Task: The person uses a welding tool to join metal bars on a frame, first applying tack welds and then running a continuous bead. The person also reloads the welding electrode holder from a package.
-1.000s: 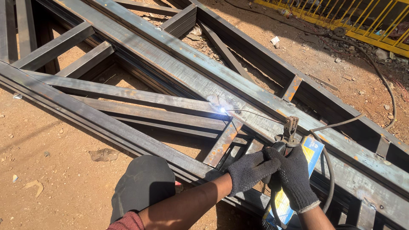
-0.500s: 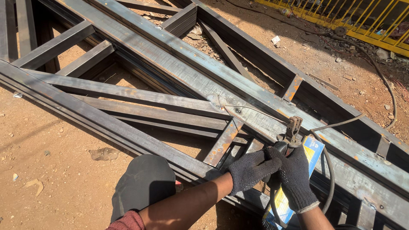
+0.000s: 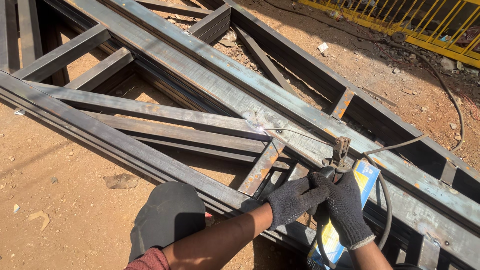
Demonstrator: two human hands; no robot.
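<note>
Both my hands wear dark knitted gloves and grip an electrode holder (image 3: 338,159) at the lower right. My left hand (image 3: 291,199) wraps the handle from the left, and my right hand (image 3: 346,205) holds it from the right. A thin welding rod (image 3: 295,132) runs from the holder's jaw leftward to a joint (image 3: 260,128) on the steel frame (image 3: 210,85), where a small bright spot shows. A black cable (image 3: 384,200) loops off the holder. Under my hands lies a blue and yellow packet (image 3: 362,181).
The frame of grey rectangular steel tubes lies on reddish dirt ground (image 3: 60,200). My dark-trousered knee (image 3: 167,212) is at the bottom centre. A yellow railing (image 3: 415,25) crosses the top right, with a cable (image 3: 450,90) and stones beside it.
The arc at the rod's tip was bright a second ago, faded half a second ago, and shows a small glow again. My hands and the holder have stayed nearly still.
</note>
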